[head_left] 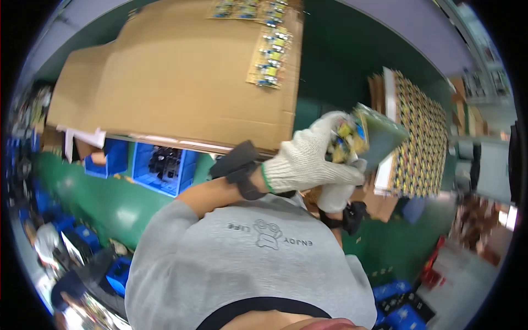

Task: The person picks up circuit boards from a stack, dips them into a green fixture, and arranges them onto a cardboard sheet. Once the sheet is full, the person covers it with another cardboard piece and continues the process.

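Observation:
In front of my chest, to the right, I hold a circuit board (382, 135) tilted on edge. Its flat greenish side shows, and yellow and blue components sit on the other side. My left hand (308, 157), in a white knit glove, reaches across with its fingers and thumb closed around the component side. Below it, my right hand (336, 197), gloved too, is at the board's lower edge; my left hand hides most of its fingers. Black bands are around both wrists.
Brown cardboard (192, 71) covers the table at left, with assembled circuit boards (269, 58) along its right edge. A stack of cardboard carrying many component-filled boards (421, 137) stands right of my hands. Blue bins (165, 168) hold dark parts below the table edge.

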{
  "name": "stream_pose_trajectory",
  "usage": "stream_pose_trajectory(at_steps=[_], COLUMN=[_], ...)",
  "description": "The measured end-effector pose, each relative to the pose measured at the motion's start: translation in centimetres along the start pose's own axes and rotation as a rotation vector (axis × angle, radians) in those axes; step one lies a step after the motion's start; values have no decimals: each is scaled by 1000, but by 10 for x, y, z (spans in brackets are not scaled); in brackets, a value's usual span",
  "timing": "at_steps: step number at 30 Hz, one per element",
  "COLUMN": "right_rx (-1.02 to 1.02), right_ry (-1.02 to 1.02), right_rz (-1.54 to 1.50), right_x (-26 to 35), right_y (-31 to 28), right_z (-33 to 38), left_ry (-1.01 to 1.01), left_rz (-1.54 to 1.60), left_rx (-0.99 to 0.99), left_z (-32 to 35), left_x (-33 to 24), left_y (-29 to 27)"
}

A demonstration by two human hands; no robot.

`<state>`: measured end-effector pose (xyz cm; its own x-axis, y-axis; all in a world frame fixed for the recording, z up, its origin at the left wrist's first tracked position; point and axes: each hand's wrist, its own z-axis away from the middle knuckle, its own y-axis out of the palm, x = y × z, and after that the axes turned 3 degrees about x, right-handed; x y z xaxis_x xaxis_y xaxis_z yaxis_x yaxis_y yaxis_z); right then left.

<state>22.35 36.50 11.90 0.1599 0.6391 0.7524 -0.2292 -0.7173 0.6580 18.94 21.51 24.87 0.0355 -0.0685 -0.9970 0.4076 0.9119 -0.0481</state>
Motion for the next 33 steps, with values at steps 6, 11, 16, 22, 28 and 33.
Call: stream_pose_trajectory(at_steps=[6, 11, 16, 22, 28, 33], right_rx=[514, 246, 432, 294, -66, 433], right_ry=[210, -48, -319, -1029, -473, -581], right_rz=[377, 1402, 1229, 1662, 1108, 1619], right_x=[74, 56, 20, 27, 58, -27], right_y=[83, 212, 207, 224, 337, 456], right_z=[-22, -4, -26, -68, -68, -93], left_ry=[479, 592, 609, 539, 85, 42], left_rz=[-965, -1332, -1149, -872, -1006, -1249], left_rx=[-319, -657, -515, -649, -818, -841], left_z=[19, 25, 46, 65, 89, 98], left_x=[2, 7, 1, 0, 29, 47], left_y=[-50, -83, -136, -213, -328, -387])
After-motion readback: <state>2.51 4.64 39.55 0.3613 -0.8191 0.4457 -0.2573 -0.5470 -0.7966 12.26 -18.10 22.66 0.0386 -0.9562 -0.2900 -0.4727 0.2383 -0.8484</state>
